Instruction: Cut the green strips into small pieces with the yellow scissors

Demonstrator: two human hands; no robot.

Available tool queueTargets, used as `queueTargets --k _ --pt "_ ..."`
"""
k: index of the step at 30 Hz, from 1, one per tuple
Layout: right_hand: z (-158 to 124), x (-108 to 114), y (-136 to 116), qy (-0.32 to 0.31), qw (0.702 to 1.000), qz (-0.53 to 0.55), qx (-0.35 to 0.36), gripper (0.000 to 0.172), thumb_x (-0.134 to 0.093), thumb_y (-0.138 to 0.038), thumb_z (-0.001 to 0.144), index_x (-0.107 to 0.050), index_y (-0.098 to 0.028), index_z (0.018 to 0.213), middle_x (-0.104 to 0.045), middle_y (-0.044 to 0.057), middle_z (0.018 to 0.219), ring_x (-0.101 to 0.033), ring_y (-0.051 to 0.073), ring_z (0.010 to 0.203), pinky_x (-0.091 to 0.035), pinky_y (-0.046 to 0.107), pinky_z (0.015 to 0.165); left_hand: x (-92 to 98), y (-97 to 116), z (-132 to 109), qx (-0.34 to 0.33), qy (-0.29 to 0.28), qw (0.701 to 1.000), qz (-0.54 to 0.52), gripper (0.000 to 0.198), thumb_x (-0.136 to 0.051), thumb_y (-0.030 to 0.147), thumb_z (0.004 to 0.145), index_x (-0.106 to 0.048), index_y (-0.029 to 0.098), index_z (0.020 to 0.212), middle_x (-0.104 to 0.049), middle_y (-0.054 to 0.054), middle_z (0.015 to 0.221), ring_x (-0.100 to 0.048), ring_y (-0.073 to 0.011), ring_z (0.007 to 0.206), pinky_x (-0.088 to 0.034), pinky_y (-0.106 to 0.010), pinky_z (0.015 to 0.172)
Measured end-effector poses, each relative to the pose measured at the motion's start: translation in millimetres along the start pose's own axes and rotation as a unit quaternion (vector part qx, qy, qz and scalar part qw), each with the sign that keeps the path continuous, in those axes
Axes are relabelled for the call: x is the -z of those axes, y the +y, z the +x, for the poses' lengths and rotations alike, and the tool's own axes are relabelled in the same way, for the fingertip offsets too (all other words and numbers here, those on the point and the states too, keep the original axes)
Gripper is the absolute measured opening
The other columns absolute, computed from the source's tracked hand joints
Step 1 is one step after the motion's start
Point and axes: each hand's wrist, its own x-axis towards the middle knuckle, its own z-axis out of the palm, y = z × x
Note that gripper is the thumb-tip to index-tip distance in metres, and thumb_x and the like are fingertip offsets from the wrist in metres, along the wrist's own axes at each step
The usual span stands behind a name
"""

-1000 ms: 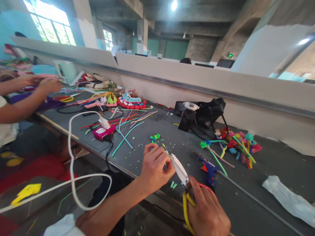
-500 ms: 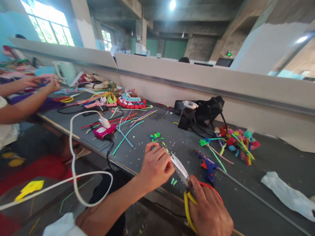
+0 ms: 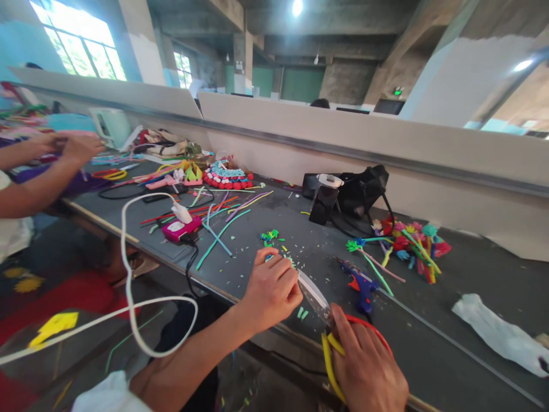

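My right hand (image 3: 369, 366) is wrapped round the handles of a pair of scissors (image 3: 314, 293), one handle yellow and one red. The blades lie together and point away to the left, their tips at the fingers of my left hand (image 3: 273, 292). That hand is closed in a pinch, and its fingers hide most of what they hold; a bit of blue and pale green shows at their far side. Just beyond lies a small green and blue fuzzy clump (image 3: 269, 235). Small green cut pieces (image 3: 302, 313) lie by the table edge below the blades.
A blue glue gun (image 3: 362, 289) lies to the right, near a pile of pipe-cleaner flowers (image 3: 422, 246). Behind are a black bag (image 3: 364, 191) and a phone-like black slab (image 3: 323, 205). On the left are a pink power strip (image 3: 180, 229), white cable (image 3: 128, 274) and a co-worker's hands (image 3: 79, 147).
The scissor blades, slightly parted before, have come together at my left fingertips. My left hand stays nearly in place. The co-worker's hands have shifted slightly.
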Motion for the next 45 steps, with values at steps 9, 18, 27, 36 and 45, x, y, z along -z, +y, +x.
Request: queueTargets --k 9,18,27,36,45 --pt "-3 0 -2 0.019 1.000 0.007 0.003 0.039 -0.045 -0.023 0.092 -0.052 -0.019 0.130 -0.067 0.002 0.074 -0.063 0.018 0.059 -0.046 0.029 0.060 1.7 -2 -3 -0.025 -0.021 0.999 -0.009 0.020 -0.054 0.002 0.069 -0.051 0.020 0.061 -0.052 0.003 0.061 -0.045 -0.0140 0.060 -0.044 -0.040 0.091" --pt "-1 4 2 0.015 1.000 0.023 0.008 0.034 -0.045 -0.026 0.094 -0.056 -0.017 0.125 -0.070 0.004 0.083 -0.067 0.019 0.071 -0.046 0.030 0.068 4.9 -7 -3 -0.022 -0.022 0.998 -0.057 0.019 -0.054 0.002 0.070 -0.052 0.020 0.065 -0.057 0.003 0.063 -0.051 -0.0123 0.062 -0.043 -0.039 0.092" --pt "0 2 7 0.020 0.997 0.067 0.019 0.034 -0.048 -0.021 0.088 -0.063 -0.021 0.118 -0.074 0.002 0.085 -0.071 0.017 0.068 -0.049 0.025 0.060 7.3 -22 -6 -0.061 -0.086 0.989 -0.106 0.020 -0.055 0.003 0.071 -0.054 0.022 0.064 -0.059 0.004 0.064 -0.052 -0.0117 0.061 -0.041 -0.040 0.098" --pt "-4 -1 7 -0.123 0.958 0.238 -0.101 0.027 -0.058 -0.029 0.086 -0.069 -0.030 0.110 -0.074 -0.008 0.073 -0.069 0.010 0.053 -0.048 0.013 0.046 -6.3 -19 -11 0.287 -0.129 0.832 -0.456 0.007 -0.061 0.018 0.070 -0.058 0.019 0.063 -0.057 0.002 0.063 -0.051 -0.0126 0.061 -0.042 -0.027 0.061" --pt "7 7 -3 -0.132 0.933 0.310 -0.130 0.023 -0.059 -0.042 0.090 -0.069 -0.027 0.103 -0.072 -0.006 0.071 -0.068 0.011 0.054 -0.050 0.014 0.051 -17.6 -17 -5 0.450 -0.086 0.627 -0.630 0.008 -0.070 0.022 0.059 -0.065 0.017 0.063 -0.057 0.001 0.061 -0.044 -0.0097 0.057 -0.032 -0.026 0.057"
